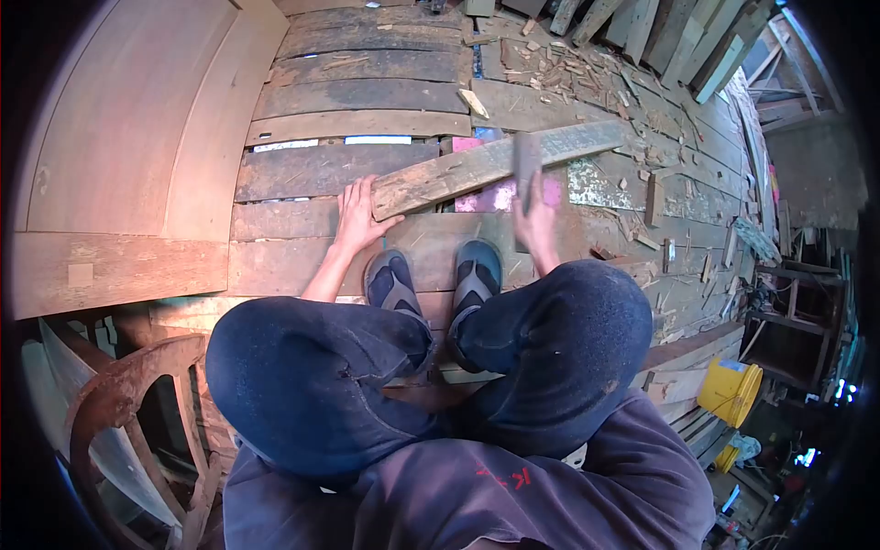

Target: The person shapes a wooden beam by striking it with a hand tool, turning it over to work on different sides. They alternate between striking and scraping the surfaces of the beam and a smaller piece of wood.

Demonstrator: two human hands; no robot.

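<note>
A long, weathered wooden beam (451, 178) lies at a slant across the floorboards in front of my shoes. My left hand (359, 216) grips its near left end, fingers along the far edge and thumb on the near side. Closed around a dark, flat, blade-like tool (526, 158) is my right hand (535, 225), close to the beam's near edge. The tool is smeared by motion and overlaps the beam right of its middle; I cannot tell its exact kind. Pink and white patches (500, 195) show on the floor under and beside the beam.
Wood chips (587, 78) litter the floor at the upper right, below leaning planks (683, 41). A large wooden panel (128, 128) stands on the left, above a curved wooden chair frame (119, 380). A yellow bucket (729, 391) is at lower right. Gaps split some floorboards.
</note>
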